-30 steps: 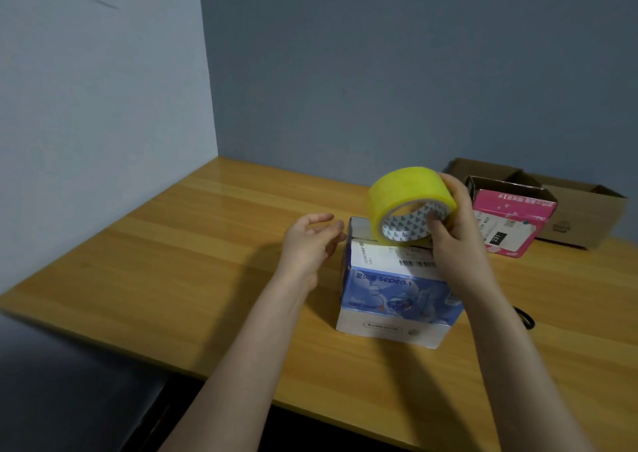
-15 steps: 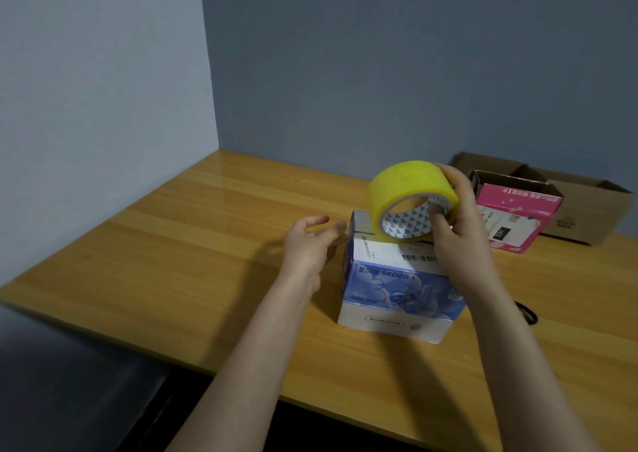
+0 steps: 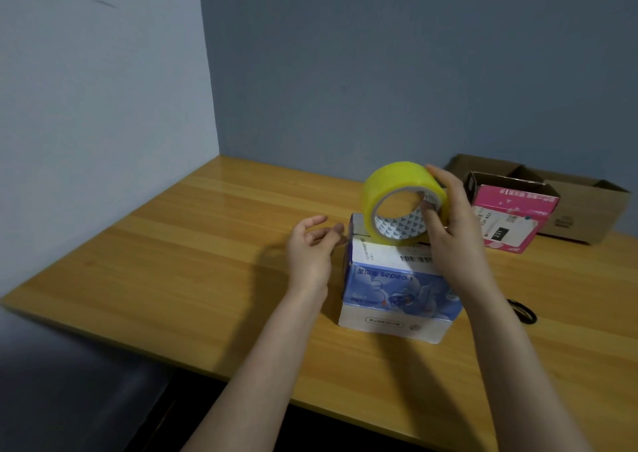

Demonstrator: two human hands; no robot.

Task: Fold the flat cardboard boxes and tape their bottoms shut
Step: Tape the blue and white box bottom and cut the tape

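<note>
So the right hand (image 3: pixel 448 237) has its grip wrapped round the yellow tape roll (image 3: pixel 393 184) (thumb inside the core), held just over the blue-and-white box (image 3: pixel 397 289). The left hand (image 3: pixel 309 249) hovers just left of the grip, fingers loose, holding nothing. Behind-right on the bench (image 3: pixel 172 261): a pink box (image 3: pixel 511 210), a brown box (image 3: pixel 583 210).

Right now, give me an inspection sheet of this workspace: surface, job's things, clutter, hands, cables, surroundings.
Surface: wooden table, glossy.
Job's things: blue-and-white box stands folded near the front edge; yellow tape roll at its top, contact unclear; pink box and brown cardboard box open-topped at back right.
Clutter: black loop, partly hidden by the right forearm.
Hands: right hand grips the yellow tape roll; left hand holds nothing, beside the blue-and-white box.
Cables: nothing seen.
Surroundings: blue-grey walls meeting in a corner.
</note>
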